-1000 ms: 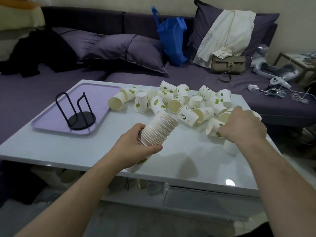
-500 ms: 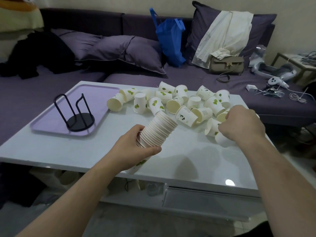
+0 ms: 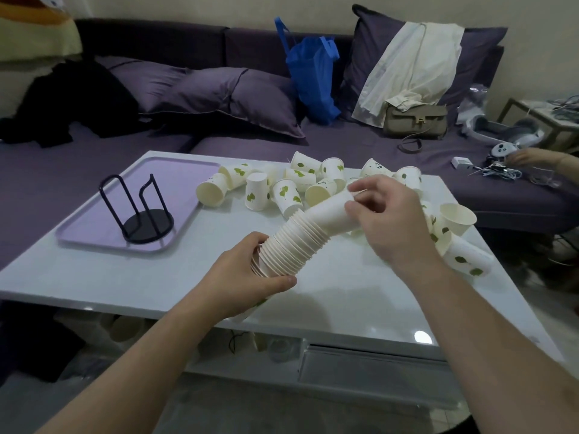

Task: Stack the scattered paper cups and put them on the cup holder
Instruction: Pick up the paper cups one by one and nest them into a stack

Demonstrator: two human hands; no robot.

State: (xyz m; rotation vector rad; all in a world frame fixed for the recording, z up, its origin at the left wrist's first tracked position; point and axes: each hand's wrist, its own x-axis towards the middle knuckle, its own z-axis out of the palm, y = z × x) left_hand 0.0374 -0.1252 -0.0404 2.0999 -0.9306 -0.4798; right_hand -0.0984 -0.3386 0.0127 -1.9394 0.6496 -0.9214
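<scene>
Right now the left hand (image 3: 250, 277) grips the lower part of a long stack of nested paper cups (image 3: 291, 242), fingers and thumb wrapped round it, with the stack held tilted above the white worktop (image 3: 329, 302) so that its upper end points up and to the right. At that upper end the right hand (image 3: 391, 220) holds a single paper cup (image 3: 332, 211), fingers curled over its far end, and this cup sits partly over the top of the stack.

Behind the hands a scatter of loose paper cups (image 3: 282, 189) with green leaf prints lies across the far half of the worktop; most are on their sides, one stands upside down. More loose cups lie to the right of the right hand, near the worktop's right edge, one of them with its open mouth facing up (image 3: 457, 214).

On the left of the worktop sits a lilac tray (image 3: 94, 227), and on it stands the black wire cup holder (image 3: 141, 214), with nothing in it, well apart from the stack.

Beyond the worktop runs a purple sofa (image 3: 219, 145) carrying purple pillows, a blue bag (image 3: 313, 73), a pale garment (image 3: 413, 64) draped over a cushion, a khaki handbag (image 3: 415, 120) and, at the far right, cables and a controller (image 3: 503, 148).
</scene>
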